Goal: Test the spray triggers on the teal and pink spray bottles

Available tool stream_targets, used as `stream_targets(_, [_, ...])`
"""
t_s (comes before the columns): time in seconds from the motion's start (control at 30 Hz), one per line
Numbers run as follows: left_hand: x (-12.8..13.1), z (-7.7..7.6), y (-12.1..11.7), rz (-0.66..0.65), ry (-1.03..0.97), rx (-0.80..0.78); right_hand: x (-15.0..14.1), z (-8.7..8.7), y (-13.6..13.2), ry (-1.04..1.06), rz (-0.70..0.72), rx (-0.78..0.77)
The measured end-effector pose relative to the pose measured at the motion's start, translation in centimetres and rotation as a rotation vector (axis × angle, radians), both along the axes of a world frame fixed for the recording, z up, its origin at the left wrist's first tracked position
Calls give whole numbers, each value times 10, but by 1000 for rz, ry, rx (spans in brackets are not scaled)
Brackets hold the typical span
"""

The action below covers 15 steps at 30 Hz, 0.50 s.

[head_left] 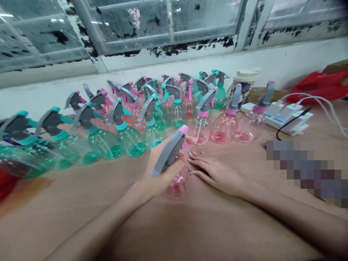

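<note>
My left hand (160,174) is wrapped round the neck of a pink spray bottle (178,186) with a grey and pink trigger head. The bottle stands close in front of me, and the fingers hide its collar. Just right of it, my right hand (214,170) lies low over the table with its fingers stretched toward the bottle; nothing shows in it. Behind my hands stand more pink bottles (225,128), with a row of green spray bottles (132,141) running off to the left.
A patterned cup with a white lid (243,85) is at the back right. Beside it lie a white power strip (288,117) with cables and a red plastic bag (318,85). Windows with peeling frames (163,47) rise behind the wooden table (130,224). Something at the right is pixelated.
</note>
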<state>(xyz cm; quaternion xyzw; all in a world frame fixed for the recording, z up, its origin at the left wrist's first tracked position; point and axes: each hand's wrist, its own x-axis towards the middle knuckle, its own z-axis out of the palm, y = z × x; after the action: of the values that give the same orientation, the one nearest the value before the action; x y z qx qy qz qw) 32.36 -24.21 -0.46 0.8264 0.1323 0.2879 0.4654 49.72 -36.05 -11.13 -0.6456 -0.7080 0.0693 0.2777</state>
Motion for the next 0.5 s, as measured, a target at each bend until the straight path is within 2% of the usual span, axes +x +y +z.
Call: stream_targets(0.5, [0,2,-1,10,3,-30,-1,1,0,-2,-5,8])
